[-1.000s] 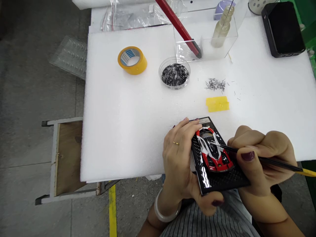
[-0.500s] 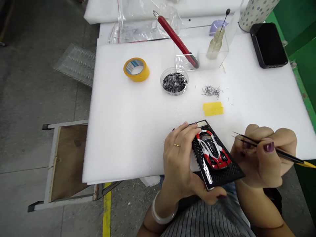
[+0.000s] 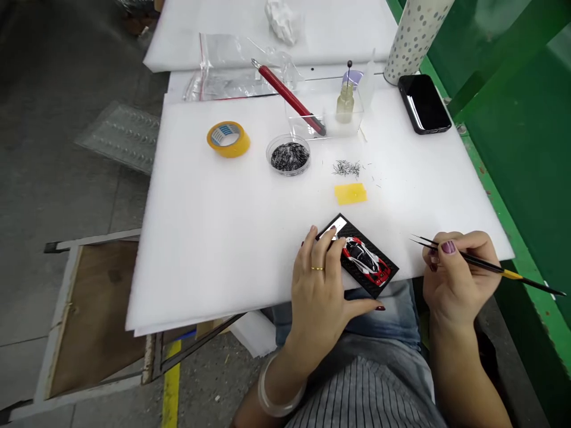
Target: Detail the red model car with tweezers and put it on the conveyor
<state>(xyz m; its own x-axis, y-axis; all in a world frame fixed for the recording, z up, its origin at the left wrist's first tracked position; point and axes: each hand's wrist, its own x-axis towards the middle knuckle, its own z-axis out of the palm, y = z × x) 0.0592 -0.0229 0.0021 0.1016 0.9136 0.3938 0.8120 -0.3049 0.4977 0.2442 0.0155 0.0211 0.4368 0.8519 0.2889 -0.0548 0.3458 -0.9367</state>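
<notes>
A small red, white and black model car is fixed on a black display base lying at the near edge of the white foam board. My left hand holds the base by its left side, fingers over its far corner. My right hand is off to the right of the base and grips black tweezers with their tips pointing left, apart from the car.
On the board lie a yellow tape roll, a round dish of thin black pins, a loose pile of pins and a yellow pad. A clear box holds a red-handled tool and a small bottle. A black phone lies at the right.
The tweezers have drawn away from the car to the right. My left hand has lowered the base from a tilted hold onto the board's near edge. The view has pulled back.
</notes>
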